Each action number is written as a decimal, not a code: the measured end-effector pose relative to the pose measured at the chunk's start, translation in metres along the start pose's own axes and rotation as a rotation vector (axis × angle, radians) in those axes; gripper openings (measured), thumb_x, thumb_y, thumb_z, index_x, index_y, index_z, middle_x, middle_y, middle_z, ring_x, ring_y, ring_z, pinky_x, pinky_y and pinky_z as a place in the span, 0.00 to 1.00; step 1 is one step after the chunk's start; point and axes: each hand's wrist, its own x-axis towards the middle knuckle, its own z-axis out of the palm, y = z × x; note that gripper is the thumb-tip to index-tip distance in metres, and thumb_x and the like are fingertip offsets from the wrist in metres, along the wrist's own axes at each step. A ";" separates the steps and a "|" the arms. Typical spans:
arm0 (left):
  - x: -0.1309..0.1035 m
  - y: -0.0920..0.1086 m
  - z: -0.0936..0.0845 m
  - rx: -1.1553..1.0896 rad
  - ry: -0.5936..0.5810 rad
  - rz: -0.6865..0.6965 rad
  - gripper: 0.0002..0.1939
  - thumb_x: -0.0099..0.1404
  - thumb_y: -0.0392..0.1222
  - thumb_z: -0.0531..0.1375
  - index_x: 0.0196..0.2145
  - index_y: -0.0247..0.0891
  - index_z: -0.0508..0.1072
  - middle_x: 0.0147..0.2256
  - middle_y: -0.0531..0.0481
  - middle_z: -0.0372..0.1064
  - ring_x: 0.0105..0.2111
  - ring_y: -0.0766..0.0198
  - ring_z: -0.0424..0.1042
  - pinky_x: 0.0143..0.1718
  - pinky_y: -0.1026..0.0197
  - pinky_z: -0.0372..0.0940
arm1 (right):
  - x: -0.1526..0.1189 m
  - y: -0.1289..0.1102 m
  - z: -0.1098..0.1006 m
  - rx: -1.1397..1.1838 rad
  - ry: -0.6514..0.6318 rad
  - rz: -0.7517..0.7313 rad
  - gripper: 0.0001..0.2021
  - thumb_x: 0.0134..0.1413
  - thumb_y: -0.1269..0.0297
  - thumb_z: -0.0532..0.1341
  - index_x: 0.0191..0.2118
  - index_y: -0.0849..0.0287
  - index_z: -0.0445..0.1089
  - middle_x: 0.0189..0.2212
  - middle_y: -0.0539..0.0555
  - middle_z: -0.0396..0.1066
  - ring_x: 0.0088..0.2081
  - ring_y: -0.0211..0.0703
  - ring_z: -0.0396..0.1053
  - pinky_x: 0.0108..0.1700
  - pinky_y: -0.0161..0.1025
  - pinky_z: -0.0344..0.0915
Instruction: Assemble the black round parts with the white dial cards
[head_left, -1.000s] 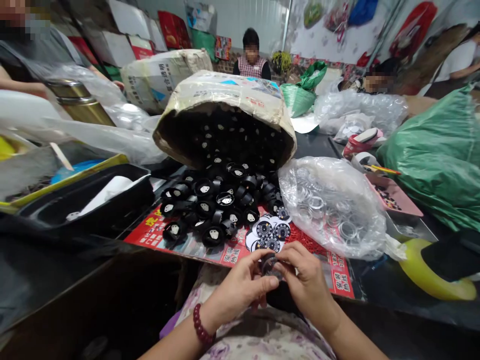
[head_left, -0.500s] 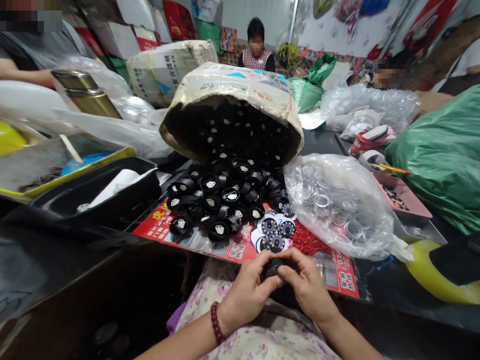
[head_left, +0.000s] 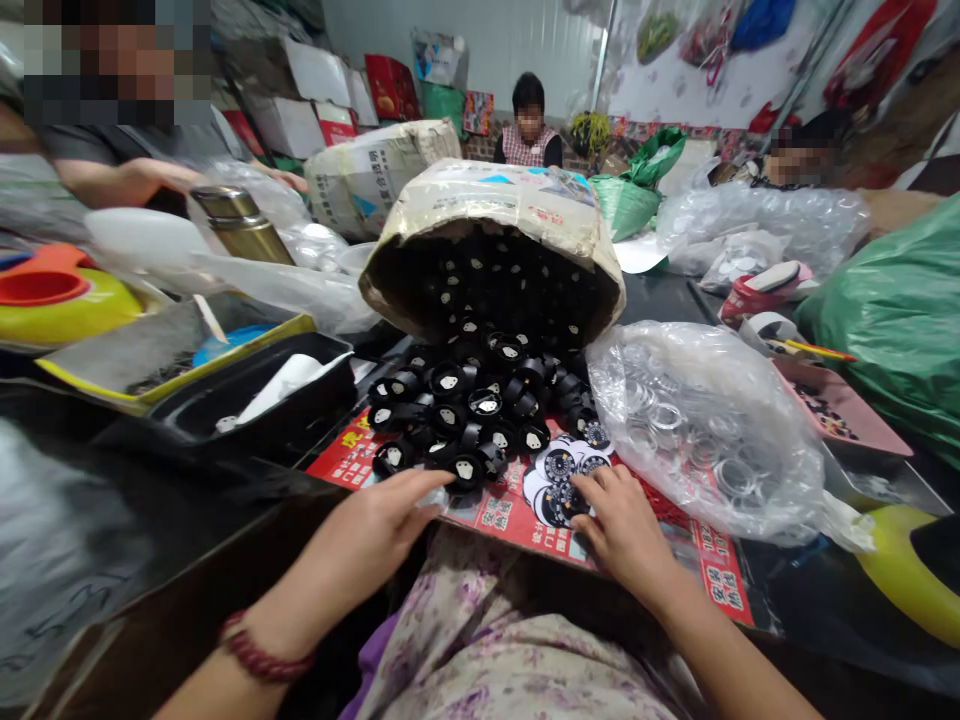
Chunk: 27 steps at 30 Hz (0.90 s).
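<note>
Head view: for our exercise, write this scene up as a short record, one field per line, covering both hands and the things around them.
Left hand: beside the front black cases; grip unclear
Right hand: fingertips at the printed dials; grip unclear
Left wrist: dark red bracelet
Sack: mouth toward the wearer, more black cases inside
Clear bag: right of the printed dials, holding rings
Surface: red printed sheet under the front black cases and printed dials
</note>
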 end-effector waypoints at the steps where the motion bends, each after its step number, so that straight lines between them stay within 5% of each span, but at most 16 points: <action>1: 0.008 0.013 0.007 0.173 -0.011 0.107 0.18 0.61 0.38 0.55 0.48 0.47 0.72 0.48 0.47 0.70 0.44 0.55 0.70 0.44 0.58 0.64 | 0.006 -0.002 0.002 -0.065 -0.015 -0.022 0.13 0.47 0.71 0.64 0.42 0.57 0.69 0.37 0.58 0.67 0.40 0.52 0.61 0.41 0.46 0.60; 4: 0.031 0.044 0.026 0.567 0.036 0.267 0.25 0.61 0.30 0.52 0.54 0.49 0.65 0.51 0.45 0.64 0.46 0.54 0.66 0.41 0.56 0.65 | 0.017 -0.004 0.005 -0.147 -0.063 -0.041 0.11 0.45 0.72 0.65 0.38 0.57 0.69 0.38 0.58 0.66 0.41 0.52 0.60 0.40 0.46 0.59; 6: 0.044 0.055 0.033 0.693 0.040 0.342 0.21 0.61 0.29 0.53 0.49 0.47 0.69 0.49 0.44 0.64 0.43 0.54 0.66 0.38 0.56 0.65 | 0.019 -0.005 0.003 -0.155 -0.084 -0.047 0.10 0.45 0.72 0.64 0.36 0.58 0.67 0.39 0.57 0.65 0.40 0.52 0.60 0.40 0.45 0.58; 9: 0.058 0.057 0.038 0.726 0.004 0.419 0.11 0.62 0.31 0.53 0.36 0.40 0.74 0.45 0.42 0.65 0.40 0.55 0.66 0.37 0.55 0.65 | 0.020 -0.006 -0.001 -0.161 -0.085 -0.035 0.10 0.45 0.72 0.64 0.35 0.59 0.64 0.39 0.57 0.65 0.40 0.51 0.60 0.39 0.44 0.58; 12: 0.067 0.049 0.038 0.639 0.028 0.440 0.09 0.62 0.31 0.54 0.35 0.40 0.73 0.42 0.44 0.66 0.41 0.57 0.66 0.39 0.57 0.65 | 0.022 -0.006 -0.001 -0.170 -0.081 -0.033 0.09 0.45 0.73 0.62 0.34 0.59 0.63 0.38 0.57 0.66 0.40 0.50 0.60 0.39 0.44 0.58; 16: 0.070 0.042 0.036 0.232 0.215 0.373 0.11 0.61 0.33 0.55 0.40 0.41 0.73 0.40 0.48 0.66 0.37 0.63 0.69 0.39 0.62 0.64 | 0.022 -0.002 0.002 -0.092 -0.081 -0.106 0.08 0.48 0.77 0.58 0.34 0.60 0.63 0.35 0.57 0.67 0.37 0.49 0.62 0.38 0.44 0.60; 19: 0.064 0.046 0.040 -0.195 0.338 0.191 0.07 0.59 0.40 0.60 0.37 0.39 0.72 0.33 0.51 0.67 0.26 0.68 0.67 0.30 0.65 0.64 | 0.015 -0.002 0.001 0.102 -0.004 -0.211 0.11 0.53 0.79 0.53 0.40 0.60 0.65 0.35 0.57 0.69 0.37 0.46 0.65 0.38 0.41 0.63; 23: 0.046 0.060 0.054 -0.863 0.181 -0.190 0.12 0.55 0.46 0.63 0.33 0.38 0.68 0.23 0.57 0.64 0.18 0.70 0.64 0.17 0.68 0.59 | -0.008 -0.012 -0.001 0.280 0.172 -0.298 0.17 0.57 0.78 0.49 0.49 0.59 0.64 0.37 0.57 0.72 0.38 0.44 0.68 0.41 0.40 0.65; 27: 0.028 0.072 0.073 -1.251 0.001 -0.398 0.14 0.51 0.44 0.66 0.32 0.37 0.66 0.28 0.54 0.68 0.23 0.66 0.73 0.17 0.69 0.64 | -0.019 -0.021 -0.005 0.413 0.124 -0.120 0.11 0.57 0.74 0.51 0.37 0.58 0.70 0.28 0.53 0.72 0.30 0.42 0.68 0.33 0.37 0.64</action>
